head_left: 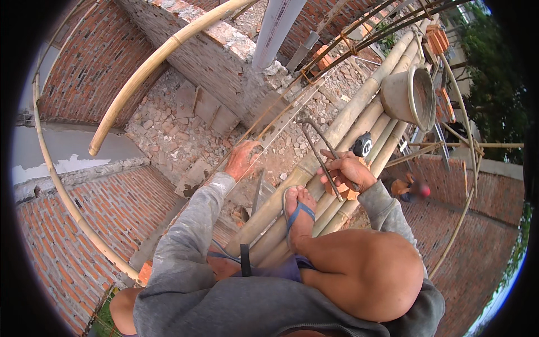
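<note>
My right hand [349,169] holds long-handled metal pincers [312,147]. Their head points up and away over the gap beside the bamboo platform, and their two handles are spread. My left hand [242,159] is at the near ends of thin steel bars [276,117], beside a taut pale string [292,116]. Its fingers look curled in, but what lies under them is hidden. Next to my right hand sits a black tape measure [362,144] on the bamboo poles [332,140]. An orange brick [351,194] shows partly beneath that hand.
My sandalled foot [300,210] stands on the poles, beside a drop to rubble [163,135]. A mortar-stained bucket [407,98] stands farther along. A curved bamboo pole [151,62] crosses upper left, near a white pipe [275,33]. Below right is another person [403,188].
</note>
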A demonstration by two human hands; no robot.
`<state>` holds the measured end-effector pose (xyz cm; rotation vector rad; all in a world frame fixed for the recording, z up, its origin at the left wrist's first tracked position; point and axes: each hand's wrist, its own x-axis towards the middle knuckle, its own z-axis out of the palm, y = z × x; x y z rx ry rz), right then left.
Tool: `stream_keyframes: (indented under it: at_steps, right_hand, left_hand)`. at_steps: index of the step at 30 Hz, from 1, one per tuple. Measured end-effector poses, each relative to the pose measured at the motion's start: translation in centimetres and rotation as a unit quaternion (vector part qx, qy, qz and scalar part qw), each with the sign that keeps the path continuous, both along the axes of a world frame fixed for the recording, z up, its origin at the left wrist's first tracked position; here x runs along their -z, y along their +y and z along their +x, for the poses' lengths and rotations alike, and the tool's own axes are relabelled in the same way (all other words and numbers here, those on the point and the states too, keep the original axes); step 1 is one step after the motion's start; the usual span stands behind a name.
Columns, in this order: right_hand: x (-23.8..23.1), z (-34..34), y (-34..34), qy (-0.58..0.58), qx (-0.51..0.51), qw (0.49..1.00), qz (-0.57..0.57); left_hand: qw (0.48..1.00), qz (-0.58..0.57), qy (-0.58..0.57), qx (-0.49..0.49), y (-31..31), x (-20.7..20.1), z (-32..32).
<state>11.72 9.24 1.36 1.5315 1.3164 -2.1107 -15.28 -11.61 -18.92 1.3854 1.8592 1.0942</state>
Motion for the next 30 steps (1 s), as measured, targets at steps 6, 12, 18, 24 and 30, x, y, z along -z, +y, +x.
stream_keyframes:
  at_steps: [6, 12, 18, 24, 30]
  right_hand:
    - [3.9, -5.3, 1.3, 0.049, 0.019, 0.998, -0.030]
    - [7.2, -6.4, 2.6, 0.045, 0.039, 0.998, -0.028]
    - [8.4, -6.3, 4.0, 0.040, 0.027, 0.998, -0.035]
    - [8.4, -6.0, 4.5, 0.040, 0.007, 0.999, -0.017]
    - [8.3, -6.4, 4.2, -0.028, -0.008, 0.999, 0.040]
  left_hand:
    - [0.996, -0.004, 0.040, -0.078, -0.3, -0.1, -1.3]
    - [0.972, -0.128, -0.083, -0.182, 1.2, 1.9, -4.0]
    - [0.918, -0.195, -0.300, -0.168, 1.2, 3.0, -5.1]
    - [0.940, -0.163, -0.247, -0.169, 1.2, 3.9, -4.7]
    - [0.939, -0.137, -0.263, -0.175, 0.9, 5.1, -4.5]
